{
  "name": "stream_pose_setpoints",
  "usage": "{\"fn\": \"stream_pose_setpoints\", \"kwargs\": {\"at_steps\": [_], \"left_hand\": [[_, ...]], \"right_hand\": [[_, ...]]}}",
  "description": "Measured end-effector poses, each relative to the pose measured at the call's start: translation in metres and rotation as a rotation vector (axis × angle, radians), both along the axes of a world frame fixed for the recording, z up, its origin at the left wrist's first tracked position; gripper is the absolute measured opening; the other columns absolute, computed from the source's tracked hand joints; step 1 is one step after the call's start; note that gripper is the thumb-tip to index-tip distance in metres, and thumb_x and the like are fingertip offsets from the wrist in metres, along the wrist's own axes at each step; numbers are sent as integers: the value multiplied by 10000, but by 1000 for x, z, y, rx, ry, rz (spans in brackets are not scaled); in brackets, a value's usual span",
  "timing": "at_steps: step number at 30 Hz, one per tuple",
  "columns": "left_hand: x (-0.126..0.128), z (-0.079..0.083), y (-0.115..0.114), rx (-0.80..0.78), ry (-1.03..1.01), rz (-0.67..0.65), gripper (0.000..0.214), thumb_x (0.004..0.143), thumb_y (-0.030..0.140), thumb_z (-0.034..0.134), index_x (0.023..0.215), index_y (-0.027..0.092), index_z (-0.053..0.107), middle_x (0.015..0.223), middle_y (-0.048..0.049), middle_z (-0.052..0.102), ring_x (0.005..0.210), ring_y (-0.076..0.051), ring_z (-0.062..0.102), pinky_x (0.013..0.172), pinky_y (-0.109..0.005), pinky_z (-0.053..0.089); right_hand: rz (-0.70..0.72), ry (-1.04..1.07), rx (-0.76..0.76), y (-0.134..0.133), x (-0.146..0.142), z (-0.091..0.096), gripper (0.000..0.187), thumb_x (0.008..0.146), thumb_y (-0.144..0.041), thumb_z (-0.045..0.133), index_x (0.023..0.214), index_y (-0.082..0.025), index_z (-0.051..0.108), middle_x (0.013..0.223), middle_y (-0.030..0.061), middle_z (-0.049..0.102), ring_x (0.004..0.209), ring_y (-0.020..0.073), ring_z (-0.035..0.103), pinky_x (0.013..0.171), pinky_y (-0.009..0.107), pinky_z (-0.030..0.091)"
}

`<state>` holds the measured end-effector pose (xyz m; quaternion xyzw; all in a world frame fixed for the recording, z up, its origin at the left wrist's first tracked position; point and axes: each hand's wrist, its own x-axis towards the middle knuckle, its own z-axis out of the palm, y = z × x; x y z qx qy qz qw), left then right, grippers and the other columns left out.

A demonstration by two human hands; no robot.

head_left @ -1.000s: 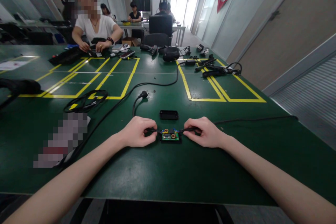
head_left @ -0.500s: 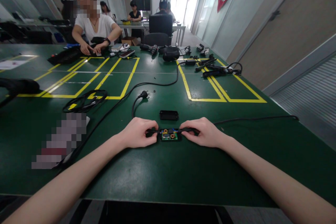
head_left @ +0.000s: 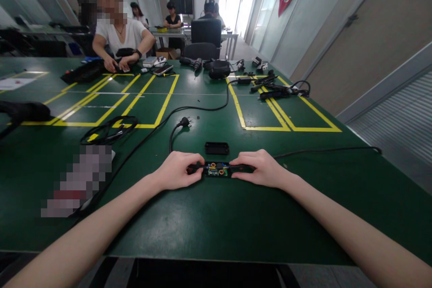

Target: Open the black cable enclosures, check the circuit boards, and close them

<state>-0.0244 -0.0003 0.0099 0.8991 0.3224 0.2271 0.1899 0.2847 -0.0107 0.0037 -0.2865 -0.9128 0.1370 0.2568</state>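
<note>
A small green circuit board [head_left: 213, 172] with two copper-coloured ring coils sits in an open black plastic case [head_left: 218, 176] in front of me. Blue and yellow wires join it to black cables at both ends. My left hand [head_left: 180, 170] is closed around the left cable [head_left: 194, 168], fingertips at the case's left end. On the other side, my right hand [head_left: 261, 168] holds the right cable [head_left: 241, 168] between thumb and fingers, its tips touching the case's right end. Just beyond lies the matching black case half [head_left: 216, 147], hollow side up.
A black plug [head_left: 184, 121] lies beyond my left hand. Coiled cable [head_left: 110, 129] and a blurred-out item [head_left: 81, 180] are at left. Chargers and cables [head_left: 276, 90], a power drill [head_left: 194, 63] and a black pouch [head_left: 219, 69] lie farther back. Across the table, a person [head_left: 121, 38] handles something.
The circuit board sits a little farther from me and looks lower in the case. My right thumb and fingers have spread slightly around the cable and shifted to the case's end.
</note>
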Motion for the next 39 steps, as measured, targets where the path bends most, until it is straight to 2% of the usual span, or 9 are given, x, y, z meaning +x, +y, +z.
{"fn": "stream_pose_setpoints", "kwargs": {"at_steps": [5, 12, 21, 25, 33, 39], "left_hand": [[1, 0, 0, 33, 2, 2, 85, 899, 214, 598, 874, 195, 677, 757, 7, 674, 615, -122, 617, 597, -220, 454], [1, -1, 2, 70, 17, -26, 131, 931, 217, 582, 833, 189, 664, 762, -9, 648, 687, -146, 633, 631, -235, 457], [1, -3, 2, 42, 4, -26, 123, 919, 202, 589, 811, 188, 645, 757, -6, 640, 658, -140, 613, 627, -237, 461], [2, -2, 1, 36, -14, -15, 81, 906, 208, 590, 868, 190, 658, 786, -12, 666, 688, -146, 626, 650, -243, 478], [0, -2, 2, 58, -48, -36, 102, 931, 205, 565, 942, 192, 665, 859, -28, 680, 748, -156, 643, 690, -255, 501], [0, 0, 3, 54, -21, -40, 105, 945, 192, 553, 911, 196, 653, 875, -38, 666, 782, -171, 645, 712, -270, 506]], "right_hand": [[12, -42, 95, 1, 0, -2, 240, 1023, -392, 668, 1069, -169, 740, 845, 45, 747, 663, 139, 697, 578, 235, 481], [23, -132, 202, -1, -1, 2, 278, 1068, -388, 588, 1023, -164, 747, 823, 44, 725, 670, 140, 676, 585, 243, 454], [27, -173, 222, -3, -2, 3, 303, 1093, -372, 537, 991, -177, 745, 803, 37, 707, 649, 130, 652, 579, 248, 422], [27, -188, 226, -4, -2, 5, 307, 1096, -364, 529, 976, -182, 744, 787, 26, 691, 632, 126, 635, 552, 257, 403], [58, -232, 393, -1, -8, 8, 282, 1085, -304, 539, 946, -157, 736, 790, 56, 698, 715, 184, 628, 678, 316, 469], [48, -211, 352, 0, -9, 9, 244, 1057, -299, 570, 949, -154, 735, 824, 71, 704, 743, 195, 619, 688, 323, 478]]}}
